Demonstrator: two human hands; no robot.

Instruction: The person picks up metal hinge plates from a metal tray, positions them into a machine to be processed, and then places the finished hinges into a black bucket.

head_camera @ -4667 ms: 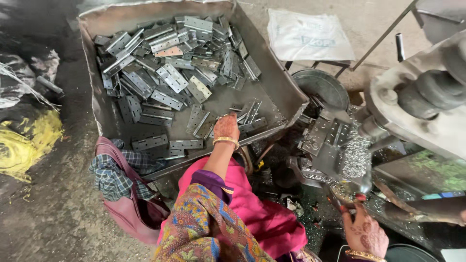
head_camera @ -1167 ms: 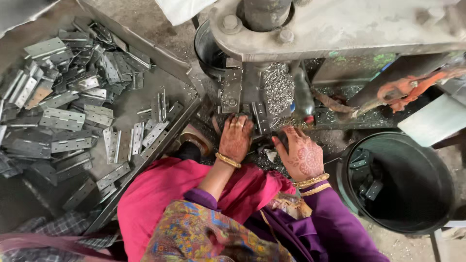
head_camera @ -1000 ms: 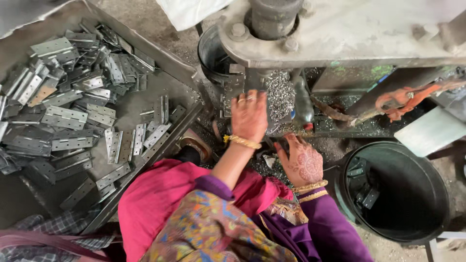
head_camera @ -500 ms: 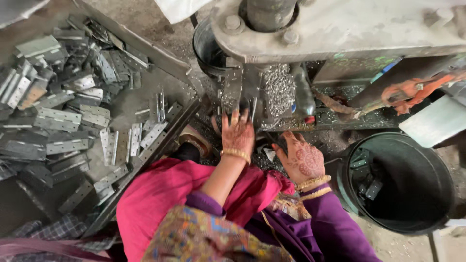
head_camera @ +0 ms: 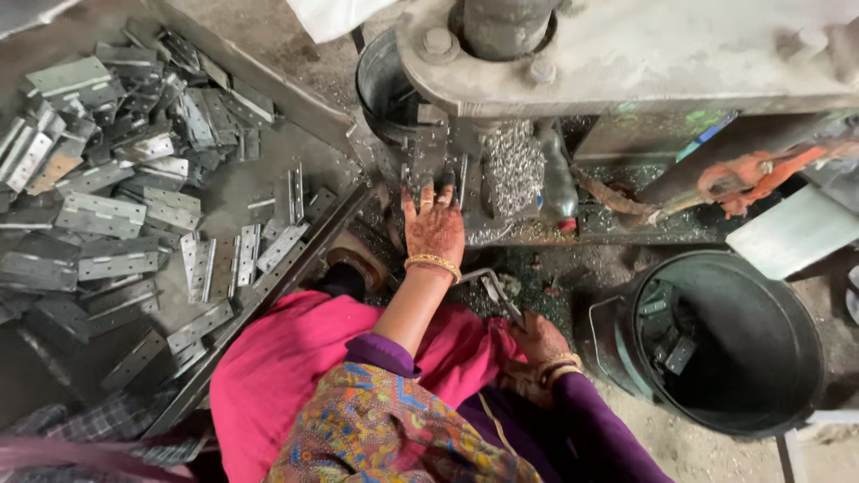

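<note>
The left hand (head_camera: pixel 435 225) has pushed forward from the lap since half a second ago, its fingers now spread flat against a grey metal hinge plate (head_camera: pixel 430 161) standing under the press (head_camera: pixel 626 54), while the right hand (head_camera: pixel 540 338) has dropped back toward the knees and closes on the handle of a thin metal tool (head_camera: pixel 492 288). The plate lies just ahead of the left fingertips and well apart from the right hand; it is a dull, flat strip with small holes. Similar plates fill the tray (head_camera: pixel 295 259) at left, and a dark bucket (head_camera: pixel 716 340) stands at right.
</note>
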